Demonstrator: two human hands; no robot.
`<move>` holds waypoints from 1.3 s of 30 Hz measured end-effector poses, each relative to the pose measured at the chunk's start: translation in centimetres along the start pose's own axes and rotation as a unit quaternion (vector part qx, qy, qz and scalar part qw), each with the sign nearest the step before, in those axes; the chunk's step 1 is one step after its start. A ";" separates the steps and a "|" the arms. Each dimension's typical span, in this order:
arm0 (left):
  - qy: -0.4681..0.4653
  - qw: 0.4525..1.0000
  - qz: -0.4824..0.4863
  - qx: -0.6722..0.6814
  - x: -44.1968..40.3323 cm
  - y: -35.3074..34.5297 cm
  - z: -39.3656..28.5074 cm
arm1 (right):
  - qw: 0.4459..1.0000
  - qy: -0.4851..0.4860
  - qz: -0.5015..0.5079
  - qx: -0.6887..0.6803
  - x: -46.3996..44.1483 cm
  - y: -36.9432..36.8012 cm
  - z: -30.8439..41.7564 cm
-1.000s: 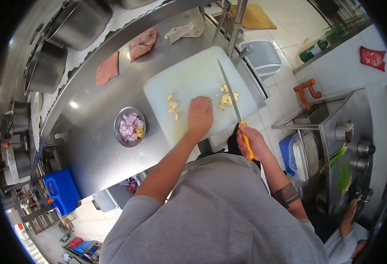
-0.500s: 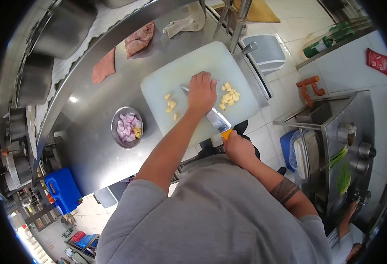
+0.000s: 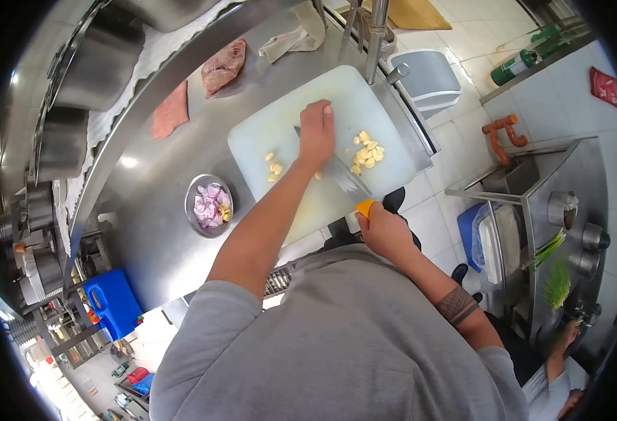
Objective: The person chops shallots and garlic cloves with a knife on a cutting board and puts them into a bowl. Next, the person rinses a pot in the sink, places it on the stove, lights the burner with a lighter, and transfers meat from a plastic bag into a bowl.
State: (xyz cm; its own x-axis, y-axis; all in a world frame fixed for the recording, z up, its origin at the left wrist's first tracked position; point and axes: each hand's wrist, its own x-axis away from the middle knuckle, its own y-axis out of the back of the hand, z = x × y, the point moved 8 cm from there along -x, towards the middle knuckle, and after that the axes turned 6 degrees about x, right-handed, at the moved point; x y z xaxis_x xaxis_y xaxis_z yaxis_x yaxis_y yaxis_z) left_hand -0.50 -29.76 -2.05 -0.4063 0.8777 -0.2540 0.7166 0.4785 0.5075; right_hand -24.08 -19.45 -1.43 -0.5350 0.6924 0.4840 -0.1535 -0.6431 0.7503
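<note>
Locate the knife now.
Head view: the knife is over the white cutting board, lower-left of the larger garlic pile, handle in the right hand, blade passing under the left hand.

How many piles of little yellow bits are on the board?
2: a bigger pile of small pale-yellow pieces right of the left hand on the rectangular white board, a smaller pile left of that hand. A loose piece lies apart; the hand may hide more.
</note>
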 end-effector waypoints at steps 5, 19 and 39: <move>-0.024 1.000 -0.013 0.005 0.1 3.1 -3.3 | 1.000 0.007 -0.009 -0.011 1.2 0.9 2.2; -0.059 0.984 0.024 -0.164 3.7 0.4 -0.4 | 0.999 -0.013 -0.002 0.040 -0.4 -4.8 1.1; 0.106 0.986 -0.045 0.121 12.5 5.5 -1.4 | 0.689 -0.039 0.300 -0.658 3.7 -4.8 2.7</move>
State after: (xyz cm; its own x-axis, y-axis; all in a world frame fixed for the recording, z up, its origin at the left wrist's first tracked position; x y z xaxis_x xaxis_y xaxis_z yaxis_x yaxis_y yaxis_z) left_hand -2.40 -16.20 -1.24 -0.5654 0.8190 -0.0981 0.7763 0.5686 0.2722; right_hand -23.10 -12.91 -2.08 -0.7919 0.1546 0.5908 -0.5722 -0.5257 -0.6295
